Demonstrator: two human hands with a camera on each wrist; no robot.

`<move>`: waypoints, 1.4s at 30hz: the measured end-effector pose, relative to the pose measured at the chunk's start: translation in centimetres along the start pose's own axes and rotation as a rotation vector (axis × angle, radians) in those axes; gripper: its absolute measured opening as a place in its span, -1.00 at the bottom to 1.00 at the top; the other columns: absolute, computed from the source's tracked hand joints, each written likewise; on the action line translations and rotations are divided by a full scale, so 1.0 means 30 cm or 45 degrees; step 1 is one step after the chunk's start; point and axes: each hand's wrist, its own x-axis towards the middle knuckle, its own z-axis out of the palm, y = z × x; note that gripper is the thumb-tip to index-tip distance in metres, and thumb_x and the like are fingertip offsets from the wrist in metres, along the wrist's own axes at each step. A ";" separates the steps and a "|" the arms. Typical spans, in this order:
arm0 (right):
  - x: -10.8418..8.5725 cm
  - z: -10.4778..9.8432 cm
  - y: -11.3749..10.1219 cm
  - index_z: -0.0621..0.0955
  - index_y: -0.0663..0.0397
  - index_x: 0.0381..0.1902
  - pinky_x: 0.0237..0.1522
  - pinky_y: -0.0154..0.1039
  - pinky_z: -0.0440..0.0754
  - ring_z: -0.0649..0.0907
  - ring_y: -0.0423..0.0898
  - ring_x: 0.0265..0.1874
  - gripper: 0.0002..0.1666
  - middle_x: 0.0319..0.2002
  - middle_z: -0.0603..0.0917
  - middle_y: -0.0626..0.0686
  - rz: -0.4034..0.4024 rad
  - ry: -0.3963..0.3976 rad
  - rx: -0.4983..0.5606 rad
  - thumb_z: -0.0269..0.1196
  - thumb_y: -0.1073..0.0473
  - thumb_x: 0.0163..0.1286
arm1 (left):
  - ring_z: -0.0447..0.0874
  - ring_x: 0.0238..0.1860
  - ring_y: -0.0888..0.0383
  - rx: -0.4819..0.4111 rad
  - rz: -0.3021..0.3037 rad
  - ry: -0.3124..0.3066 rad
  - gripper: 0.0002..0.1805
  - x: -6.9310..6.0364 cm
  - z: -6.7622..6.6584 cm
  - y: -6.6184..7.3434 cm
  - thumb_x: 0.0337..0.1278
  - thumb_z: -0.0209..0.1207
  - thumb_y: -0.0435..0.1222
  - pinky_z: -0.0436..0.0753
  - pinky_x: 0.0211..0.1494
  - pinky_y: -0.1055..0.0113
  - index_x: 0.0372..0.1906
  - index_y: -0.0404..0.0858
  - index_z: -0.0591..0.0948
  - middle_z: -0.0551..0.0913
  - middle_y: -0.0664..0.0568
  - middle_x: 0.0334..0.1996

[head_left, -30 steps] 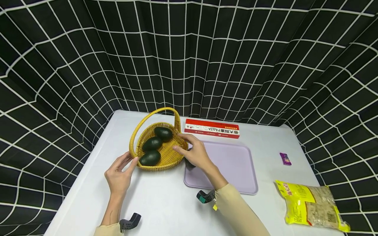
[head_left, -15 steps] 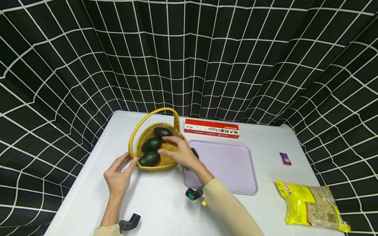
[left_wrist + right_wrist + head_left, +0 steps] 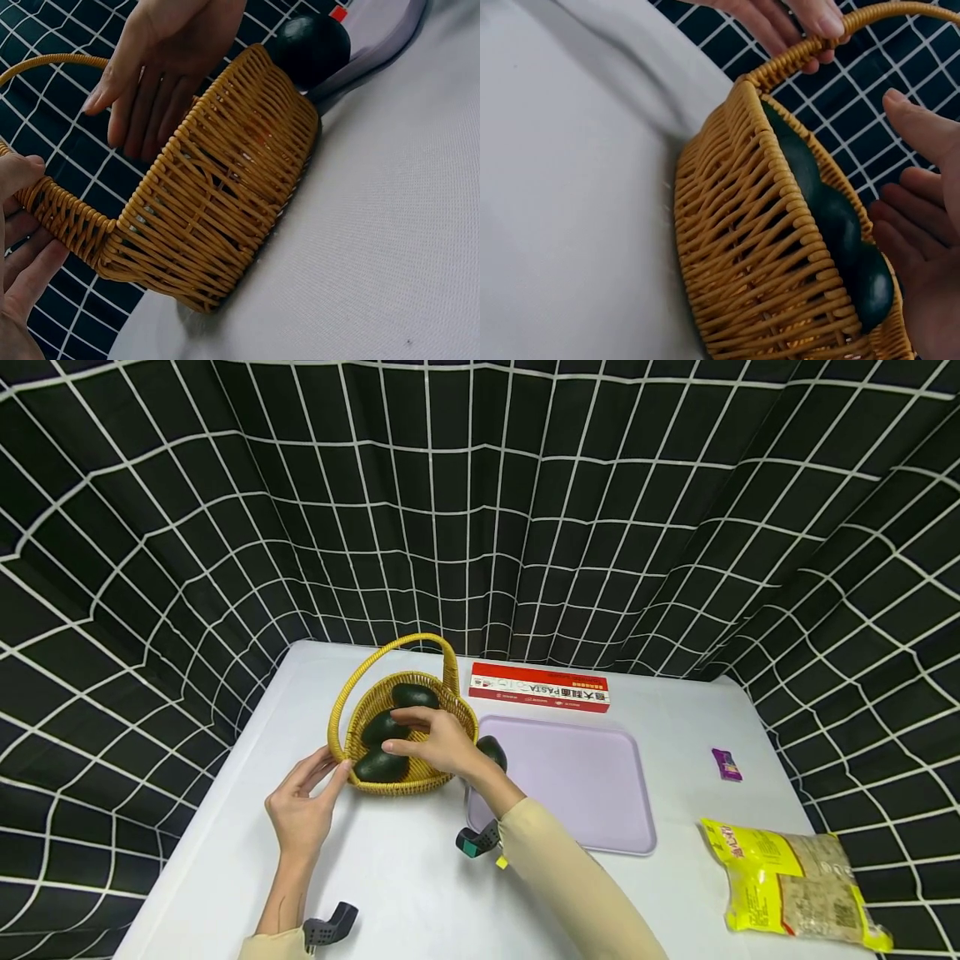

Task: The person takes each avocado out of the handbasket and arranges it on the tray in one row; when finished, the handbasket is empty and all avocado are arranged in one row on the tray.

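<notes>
A yellow wicker basket (image 3: pixel 420 787) with an arched handle stands at the left of the table. Inside it lie three dark green avocados (image 3: pixel 415 696), lined up along its left side. My left hand (image 3: pixel 302 806) grips the base of the handle between thumb and fingers, as the left wrist view confirms. Over the basket, my right hand (image 3: pixel 442 745) reaches in from the right, its thumb and fingers apart near the middle avocado (image 3: pixel 381 729). In the right wrist view no hold on an avocado shows. Another avocado (image 3: pixel 492 752) lies at the left edge of the lilac tray (image 3: pixel 570 785).
Behind the tray lies a red and white pasta box (image 3: pixel 540 687). A small purple packet (image 3: pixel 727 765) and a yellow bag (image 3: pixel 795 881) with a clear window are on the right. Black curtain (image 3: pixel 480 527) with white grid lines surrounds the white table (image 3: pixel 405 877).
My right hand has moved left from the basket's right rim to above the avocados, uncovering the avocado on the tray. The left hand keeps its grip on the handle.
</notes>
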 end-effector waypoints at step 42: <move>0.079 0.061 0.008 0.64 0.04 0.31 0.25 -0.41 0.67 0.70 -0.17 0.16 -0.28 0.16 0.75 -0.01 0.034 -0.294 -0.293 0.59 0.02 0.22 | 0.82 -0.10 0.40 0.023 -0.033 -0.017 -0.59 -0.001 -0.006 -0.008 0.06 0.50 -0.52 0.78 0.14 0.40 0.08 -0.34 0.76 0.81 -0.16 -0.06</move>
